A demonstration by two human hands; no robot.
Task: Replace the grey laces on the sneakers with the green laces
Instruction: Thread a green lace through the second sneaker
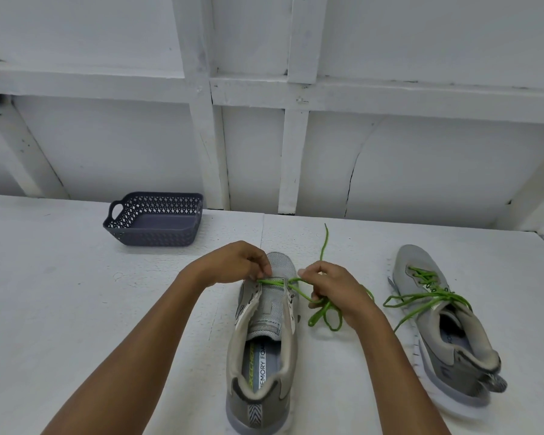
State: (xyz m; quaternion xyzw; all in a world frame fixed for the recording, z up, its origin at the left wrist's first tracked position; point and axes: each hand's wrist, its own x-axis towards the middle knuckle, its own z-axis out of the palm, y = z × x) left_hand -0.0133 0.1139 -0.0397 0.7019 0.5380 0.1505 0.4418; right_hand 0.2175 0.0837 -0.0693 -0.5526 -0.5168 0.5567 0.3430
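Two grey sneakers are showing, middle sneaker and right sneaker; two green laces, middle lace and right lace; one slate-blue basket; two hands, left hand and right hand

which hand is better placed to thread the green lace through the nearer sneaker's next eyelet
Likely right. The right hand holds the loose bundle of green lace beside the nearer sneaker, its free end sticking up beyond it. The left hand pinches the lace at the front eyelet, anchoring it.
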